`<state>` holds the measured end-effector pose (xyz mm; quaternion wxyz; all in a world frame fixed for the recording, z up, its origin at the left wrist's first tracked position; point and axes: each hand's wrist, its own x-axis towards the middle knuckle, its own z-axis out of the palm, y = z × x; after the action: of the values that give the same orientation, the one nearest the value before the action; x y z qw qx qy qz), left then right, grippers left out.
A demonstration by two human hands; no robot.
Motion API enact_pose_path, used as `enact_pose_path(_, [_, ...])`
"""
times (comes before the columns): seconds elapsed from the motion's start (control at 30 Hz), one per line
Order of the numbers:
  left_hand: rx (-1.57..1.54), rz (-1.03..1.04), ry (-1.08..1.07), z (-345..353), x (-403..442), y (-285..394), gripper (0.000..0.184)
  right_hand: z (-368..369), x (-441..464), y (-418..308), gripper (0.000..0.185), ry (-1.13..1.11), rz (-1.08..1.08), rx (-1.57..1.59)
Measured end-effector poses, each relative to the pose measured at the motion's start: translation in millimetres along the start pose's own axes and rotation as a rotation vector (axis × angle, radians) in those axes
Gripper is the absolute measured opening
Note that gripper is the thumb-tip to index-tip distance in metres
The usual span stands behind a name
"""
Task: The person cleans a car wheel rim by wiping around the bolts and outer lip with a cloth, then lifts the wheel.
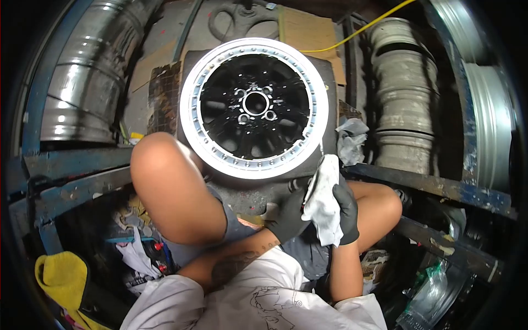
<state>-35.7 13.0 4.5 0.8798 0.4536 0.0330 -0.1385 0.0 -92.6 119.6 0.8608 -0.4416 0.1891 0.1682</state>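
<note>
Both my hands wear dark gloves and meet around a white cloth [325,212] over my lap, to the right of centre. My left hand [291,213] is closed at the cloth's left side, with a small dark object partly showing beside it. Fingers of my right hand [346,213] wrap the cloth's right side. A thin tip sticks up above the cloth; what it belongs to is hidden. Just beyond my hands lies a wheel rim [187,110] with a white outer lip, a ring of bolts and a glossy black centre [225,135].
Stacked metal rims stand at the left [82,82] and right [404,99]. A grey crumpled cloth [352,141] lies right of the wheel. Blue metal frames [77,165] flank both sides. A yellow cable [363,32] runs at the back, and a yellow cloth [63,278] hangs lower left.
</note>
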Motion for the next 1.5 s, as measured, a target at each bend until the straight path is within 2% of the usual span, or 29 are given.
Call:
enact_pose_path(0.03, [-0.309,-0.103,0.081,8,-3,-9,0.043,4,5,1,0.062,0.033,-0.033,-0.093])
enact_pose_path(0.07, [-0.396,-0.202,0.169,7,-1,-17,0.046,8,8,4,0.061,0.041,-0.044,-0.140])
enact_pose_path(0.13, [-0.302,-0.156,0.298,3,4,2,0.049,13,8,10,0.059,0.075,-0.075,-0.238])
enact_pose_path(0.2, [0.047,0.157,0.379,-2,12,43,0.049,2,6,16,0.055,0.135,-0.068,-0.431])
enact_pose_path(0.27, [0.325,0.231,0.416,-5,23,80,0.046,-4,-1,17,0.054,0.123,0.004,-0.584])
enact_pose_path(0.33, [0.263,0.026,0.215,-10,27,87,0.039,5,-9,24,0.057,0.149,0.004,-0.477])
enact_pose_path(0.37, [0.002,-0.109,0.176,-11,29,64,0.032,11,-12,29,0.057,0.151,-0.023,-0.380])
enact_pose_path(0.4, [-0.118,-0.085,0.258,-5,27,46,0.030,14,-14,32,0.058,0.152,-0.052,-0.283])
enact_pose_path(0.43, [-0.239,-0.159,0.295,3,23,40,0.030,8,-17,34,0.060,0.153,-0.077,-0.279])
enact_pose_path(0.47, [-0.359,-0.237,0.329,9,18,33,0.030,6,-18,38,0.060,0.147,-0.115,-0.139])
enact_pose_path(0.5, [-0.502,-0.127,0.140,3,22,30,0.028,6,-18,38,0.061,0.199,-0.104,-0.029])
enact_pose_path(0.53, [-0.576,-0.229,0.098,6,18,27,0.027,7,-19,36,0.061,0.253,-0.096,0.082])
enact_pose_path(0.6, [-0.429,-0.210,0.116,8,21,28,0.030,11,-17,27,0.060,0.258,-0.091,0.175])
enact_pose_path(0.63, [-0.154,-0.230,0.145,5,22,32,0.032,6,-19,24,0.059,0.283,-0.068,0.118])
enact_pose_path(0.7, [0.297,-0.080,0.264,-9,27,41,0.034,4,-21,18,0.059,0.336,-0.048,0.026])
enact_pose_path(0.73, [0.402,0.192,0.443,-10,35,55,0.029,8,-23,16,0.059,0.369,-0.050,-0.011])
enact_pose_path(0.77, [0.434,0.288,0.433,-13,39,71,0.029,4,-26,14,0.061,0.395,-0.040,-0.097])
enact_pose_path(0.8, [0.462,0.386,0.425,-13,41,100,0.029,-3,-31,10,0.064,0.319,0.022,-0.090])
enact_pose_path(0.87, [0.326,0.330,0.179,-11,38,132,0.031,10,-29,13,0.065,0.300,-0.041,-0.209])
enact_pose_path(0.93, [0.464,0.330,0.003,-6,40,132,0.033,20,-34,14,0.065,0.251,-0.020,-0.122])
enact_pose_path(1.0, [0.348,0.000,-0.107,-3,33,109,0.028,17,-38,19,0.065,0.236,0.013,0.027])
enact_pose_path(1.03, [0.147,-0.200,-0.036,5,30,89,0.033,35,-32,21,0.066,0.315,-0.024,0.010])
enact_pose_path(1.13, [-0.190,-0.283,0.148,13,19,7,0.038,18,-20,39,0.062,0.266,-0.007,-0.087])
enact_pose_path(1.17, [-0.339,-0.355,0.219,11,13,6,0.038,11,-16,46,0.056,0.288,-0.009,-0.369])
enact_pose_path(1.2, [-0.492,-0.430,0.291,6,4,7,0.038,8,-10,56,0.050,0.337,-0.013,-0.493])
enact_pose_path(1.27, [-0.795,-0.568,0.433,-2,-5,10,0.038,-5,2,73,0.050,0.305,0.087,-0.856])
enact_pose_path(1.3, [-0.818,-0.506,0.471,-3,-4,14,0.040,0,9,83,0.050,0.236,-0.016,-0.804])
enact_pose_path(1.4, [-0.831,-0.336,0.590,-9,0,28,0.047,11,26,85,0.052,0.075,-0.191,-1.204])
enact_pose_path(1.5, [-0.698,-0.303,0.652,-8,4,39,0.053,27,33,77,0.053,0.007,-0.183,-1.280])
